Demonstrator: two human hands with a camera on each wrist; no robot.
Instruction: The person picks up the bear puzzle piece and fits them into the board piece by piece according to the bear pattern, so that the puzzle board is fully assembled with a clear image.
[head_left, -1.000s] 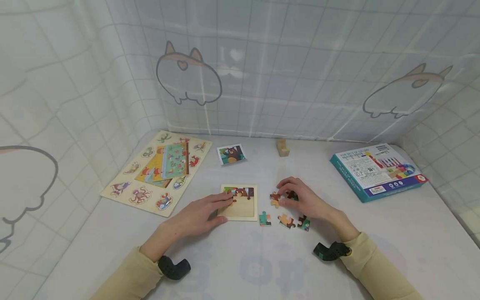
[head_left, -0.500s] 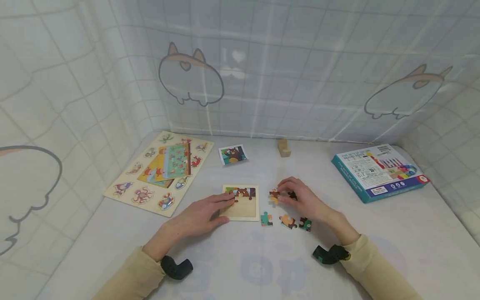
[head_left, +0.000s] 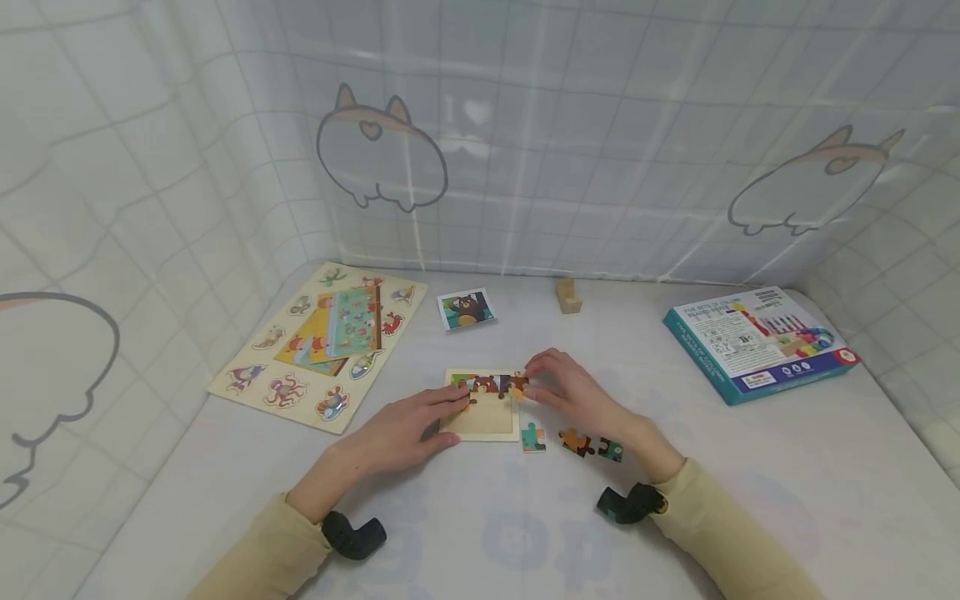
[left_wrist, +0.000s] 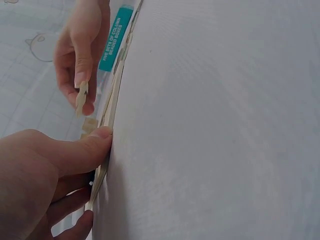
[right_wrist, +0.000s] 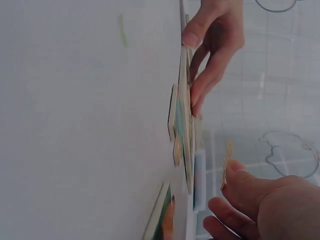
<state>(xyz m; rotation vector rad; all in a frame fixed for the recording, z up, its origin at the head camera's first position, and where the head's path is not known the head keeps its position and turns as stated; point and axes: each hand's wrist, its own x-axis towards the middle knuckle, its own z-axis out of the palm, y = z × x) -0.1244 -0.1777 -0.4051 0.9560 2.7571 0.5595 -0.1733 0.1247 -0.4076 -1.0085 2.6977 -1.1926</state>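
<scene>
A shallow wooden puzzle tray (head_left: pixel 491 419) lies on the table, its top row filled with bear-picture pieces (head_left: pixel 483 383). My left hand (head_left: pixel 397 429) rests over the tray's left side, fingers fairly straight across the pieces and thumb at the near corner. Between right thumb and fingertips, my right hand (head_left: pixel 573 392) pinches a brown and orange jigsaw piece (head_left: pixel 518 386) over the tray's right rim. In the left wrist view that piece (left_wrist: pixel 81 98) is seen edge-on, raised off the tray. Loose pieces lie nearby: a teal one (head_left: pixel 533 437), an orange-brown one (head_left: pixel 574 442) and a dark green one (head_left: pixel 611 450).
A bear picture card (head_left: pixel 467 309) lies behind the tray, with a small wooden block (head_left: pixel 567 297) to its right. A sea-animal board (head_left: pixel 285 390) bearing picture cards (head_left: pixel 352 321) is at left. A beading-set box (head_left: pixel 757 342) lies at right, before the draped back wall.
My right hand has moved left with the brown and orange jigsaw piece, from beside the tray to over its right rim. The left hand has stayed on the tray.
</scene>
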